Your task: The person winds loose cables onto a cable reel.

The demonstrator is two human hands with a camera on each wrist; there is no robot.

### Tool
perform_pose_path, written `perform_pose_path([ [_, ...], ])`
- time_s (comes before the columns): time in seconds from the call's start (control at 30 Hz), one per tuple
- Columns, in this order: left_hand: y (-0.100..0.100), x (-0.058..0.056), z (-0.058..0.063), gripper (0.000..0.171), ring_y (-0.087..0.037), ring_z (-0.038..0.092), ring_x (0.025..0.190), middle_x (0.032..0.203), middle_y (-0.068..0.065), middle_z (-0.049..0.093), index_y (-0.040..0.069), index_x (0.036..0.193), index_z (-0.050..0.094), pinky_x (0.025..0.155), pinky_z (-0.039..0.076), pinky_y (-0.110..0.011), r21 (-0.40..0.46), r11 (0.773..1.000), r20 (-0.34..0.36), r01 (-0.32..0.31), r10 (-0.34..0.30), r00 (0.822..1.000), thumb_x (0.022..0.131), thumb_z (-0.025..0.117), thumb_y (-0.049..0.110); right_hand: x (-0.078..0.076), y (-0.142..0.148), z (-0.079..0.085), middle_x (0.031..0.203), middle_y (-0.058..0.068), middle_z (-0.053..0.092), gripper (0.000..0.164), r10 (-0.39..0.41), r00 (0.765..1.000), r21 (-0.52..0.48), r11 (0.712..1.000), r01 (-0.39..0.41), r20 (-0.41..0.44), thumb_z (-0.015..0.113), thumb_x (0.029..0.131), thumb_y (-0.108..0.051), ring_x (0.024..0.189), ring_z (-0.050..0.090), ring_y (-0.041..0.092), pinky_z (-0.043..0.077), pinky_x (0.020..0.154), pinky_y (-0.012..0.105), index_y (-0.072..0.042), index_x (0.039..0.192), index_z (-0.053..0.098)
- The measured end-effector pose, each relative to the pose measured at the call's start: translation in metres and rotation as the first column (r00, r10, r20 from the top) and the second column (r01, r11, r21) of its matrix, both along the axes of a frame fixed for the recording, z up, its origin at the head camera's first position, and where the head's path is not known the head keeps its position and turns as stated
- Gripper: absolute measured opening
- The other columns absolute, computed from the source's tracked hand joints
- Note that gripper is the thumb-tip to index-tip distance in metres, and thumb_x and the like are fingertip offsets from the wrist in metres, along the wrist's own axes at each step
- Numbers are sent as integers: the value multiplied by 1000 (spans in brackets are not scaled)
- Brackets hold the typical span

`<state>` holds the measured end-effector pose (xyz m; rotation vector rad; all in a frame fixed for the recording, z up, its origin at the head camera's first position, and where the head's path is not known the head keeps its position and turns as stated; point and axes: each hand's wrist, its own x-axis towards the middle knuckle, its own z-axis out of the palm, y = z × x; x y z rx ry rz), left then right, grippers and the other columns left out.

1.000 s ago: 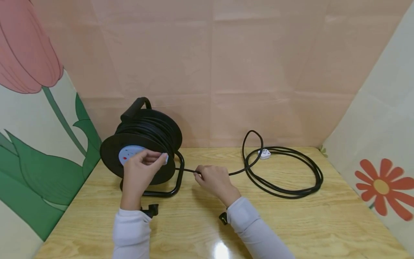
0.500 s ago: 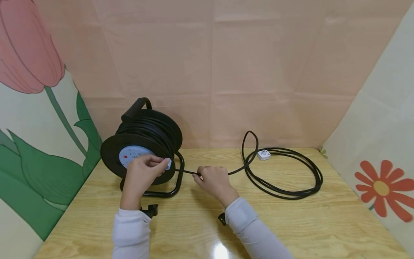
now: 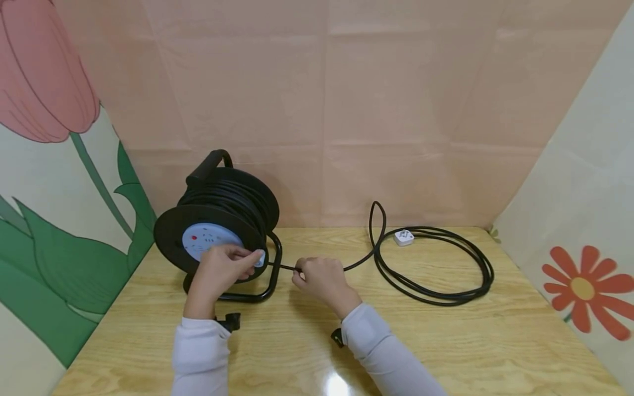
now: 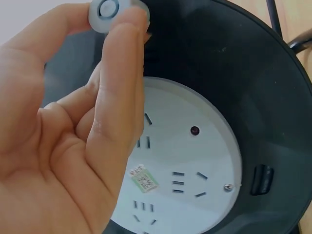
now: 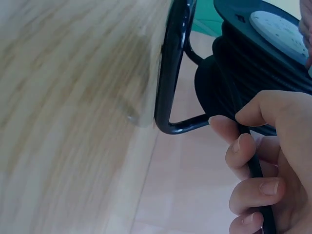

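A black cable reel (image 3: pixel 170 234) stands on its tubular frame at the left, wound with black cable (image 3: pixel 223 192). Its front disc carries a pale blue socket panel (image 4: pixel 209 161) with a red button. My left hand (image 3: pixel 220 269) pinches the small pale crank knob (image 4: pixel 99 22) near the disc's edge between thumb and fingers. To the right of the reel, my right hand (image 3: pixel 324 281) grips the cable running out from it. In the right wrist view, the fingers of that hand (image 5: pixel 282 146) curl round the cable (image 5: pixel 255 168), and the reel's drum lies just beyond.
Loose cable lies in a wide coil (image 3: pixel 482 280) on the wooden table (image 3: pixel 495 341), with one narrow loop (image 3: pixel 372 217) rising at its left. A white plug (image 3: pixel 404 237) lies inside the coil. A pink backdrop and flowered side panels stand around the table.
The knob and left hand have moved down and slightly right as the disc turns clockwise. My right hand has shifted slightly left with the cable, and the raised loop has narrowed.
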<state>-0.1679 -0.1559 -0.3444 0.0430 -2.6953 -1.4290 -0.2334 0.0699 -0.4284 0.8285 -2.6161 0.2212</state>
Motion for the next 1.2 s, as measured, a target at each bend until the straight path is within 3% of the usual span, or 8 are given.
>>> perform_pose_path([
  [0.37,-7,-10,-13,44,-21,71,80,82,-4,73,2,98,76,80,59,-40,34,994,150,101,-105,983,92,71,46,-4,-12,-11,60,-11,55,15,69,994,23,997,-67,-80,67,94,-32,45,40,5,30,34,25,-20,89,75],
  [0.5,-9,-12,-18,46,-22,71,81,84,-7,73,1,97,76,77,59,-37,31,991,175,130,-133,975,93,70,46,-4,-17,-13,60,-11,49,15,71,997,37,997,-69,-42,65,92,-31,46,38,6,29,34,26,-20,90,74],
  [0.67,-13,-15,-24,47,-27,71,84,86,-9,73,-3,101,75,74,60,-35,78,985,201,153,-166,965,94,70,44,-5,-22,-15,63,-10,52,13,73,997,37,997,-73,-12,66,90,-30,48,41,9,31,36,29,-20,92,74],
  [0.8,-16,-18,-28,46,-28,71,84,86,-10,73,-4,102,74,75,61,-37,91,982,209,165,-181,961,94,70,41,-5,-23,-16,61,-10,50,15,74,995,47,996,-71,-59,67,92,-33,46,40,8,30,35,28,-20,91,75],
  [0.97,-19,-18,-32,42,-20,70,78,87,-12,72,-3,98,74,76,60,-38,31,982,218,184,-187,958,95,69,39,-3,-21,-15,53,-11,45,20,103,987,57,994,-97,-120,69,93,-40,42,33,6,23,33,24,-23,85,75],
  [1.2,-21,-18,-40,42,-27,71,82,88,-14,72,-6,99,72,75,60,-37,38,979,237,198,-201,950,96,68,36,3,-21,-14,50,-13,41,25,148,973,65,988,-138,-175,68,92,-43,41,32,4,21,34,23,-23,78,68],
])
